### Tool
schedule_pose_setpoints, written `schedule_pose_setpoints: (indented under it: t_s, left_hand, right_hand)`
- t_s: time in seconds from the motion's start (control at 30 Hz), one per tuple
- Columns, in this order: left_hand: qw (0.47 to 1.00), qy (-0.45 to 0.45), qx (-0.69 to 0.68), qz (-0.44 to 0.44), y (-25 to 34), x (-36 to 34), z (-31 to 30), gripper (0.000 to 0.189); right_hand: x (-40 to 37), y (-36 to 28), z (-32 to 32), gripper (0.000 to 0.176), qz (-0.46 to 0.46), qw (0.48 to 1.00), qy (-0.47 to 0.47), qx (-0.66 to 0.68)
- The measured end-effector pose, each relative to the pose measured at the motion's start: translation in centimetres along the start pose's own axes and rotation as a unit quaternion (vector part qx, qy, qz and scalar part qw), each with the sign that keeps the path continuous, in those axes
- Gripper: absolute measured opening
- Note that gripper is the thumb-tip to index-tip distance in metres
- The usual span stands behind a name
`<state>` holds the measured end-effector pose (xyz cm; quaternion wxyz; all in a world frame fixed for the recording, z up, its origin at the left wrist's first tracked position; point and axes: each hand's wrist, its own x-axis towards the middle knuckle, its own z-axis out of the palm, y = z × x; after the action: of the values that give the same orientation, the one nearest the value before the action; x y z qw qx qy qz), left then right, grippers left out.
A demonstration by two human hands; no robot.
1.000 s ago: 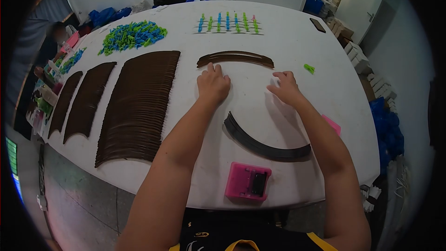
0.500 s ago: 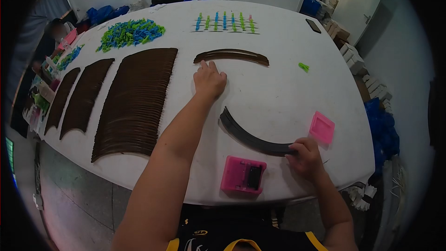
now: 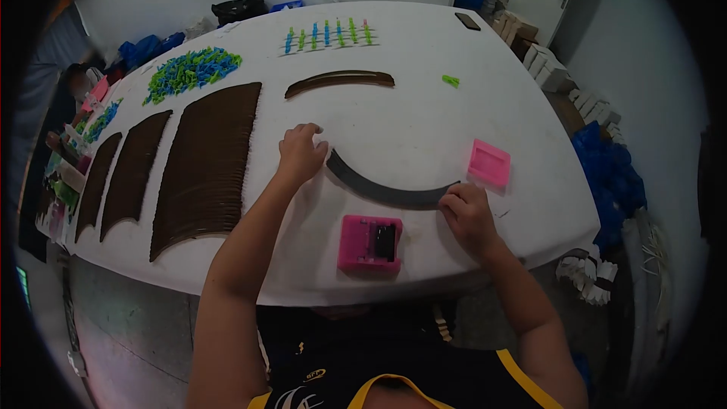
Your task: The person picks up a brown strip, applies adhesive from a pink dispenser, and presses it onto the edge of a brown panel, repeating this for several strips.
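Observation:
My right hand (image 3: 467, 216) pinches the right end of a dark grey curved strip (image 3: 386, 195), which bows toward me above the white table. Beside the strip's left end is my left hand (image 3: 303, 153), its thumb and fingers apart with nothing between them. Beyond the hands lies a small stack of brown curved strips (image 3: 341, 82). A pink block with a black part (image 3: 369, 245) sits between my arms, close to the table's front edge. Just past my right hand is a pink square tray (image 3: 490, 164).
Rows of brown curved strips (image 3: 204, 170) cover the left side of the table (image 3: 424, 129). Behind them is a heap of green and blue clips (image 3: 193, 72). Clipped white strips (image 3: 327, 36), a phone (image 3: 467, 21) and a lone green clip (image 3: 450, 81) lie farther back. A person (image 3: 79, 87) is at far left.
My left hand has left the brown strips and come back to the dark strip's left end. My right hand keeps its hold on the other end. The whole view has shifted.

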<state>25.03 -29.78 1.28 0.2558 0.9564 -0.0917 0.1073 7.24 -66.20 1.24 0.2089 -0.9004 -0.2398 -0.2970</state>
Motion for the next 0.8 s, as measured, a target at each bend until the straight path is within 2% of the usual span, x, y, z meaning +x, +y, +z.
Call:
schedule_pose_setpoints:
  t_s: [0.07,0.17,0.37,0.6,0.7,0.77,0.8]
  left_hand:
    - [0.998,0.017,-0.041,0.047,1.8,-3.4,-2.4,0.030]
    - [0.991,0.024,-0.098,0.092,2.1,-6.8,-3.9,0.025]
    - [0.985,0.021,-0.133,0.111,4.1,-11.5,-6.7,0.022]
    - [0.983,0.001,-0.145,0.116,7.6,-13.7,-7.8,0.020]
    - [0.979,-0.026,-0.123,0.158,8.9,-13.7,-7.3,0.022]
    - [0.955,0.029,-0.112,0.272,9.4,-13.4,-6.4,0.013]
    - [0.956,0.031,-0.113,0.269,10.0,-13.3,-6.2,0.013]
  right_hand:
    - [0.1,-0.1,-0.2,0.010,-0.006,1.000,-0.004,-0.011]
    - [0.3,-0.3,-0.2,0.007,-0.026,0.999,0.003,-0.032]
    - [0.3,0.0,-0.2,0.008,-0.046,0.996,-0.016,-0.074]
    - [0.6,0.5,0.5,0.005,-0.085,0.990,-0.040,-0.106]
    - [1.2,0.1,0.3,0.012,-0.074,0.987,-0.065,-0.126]
    - [1.7,-0.8,-0.3,0.014,-0.068,0.991,-0.062,-0.093]
    - [2.4,-1.7,-0.9,0.015,-0.062,0.995,-0.059,-0.057]
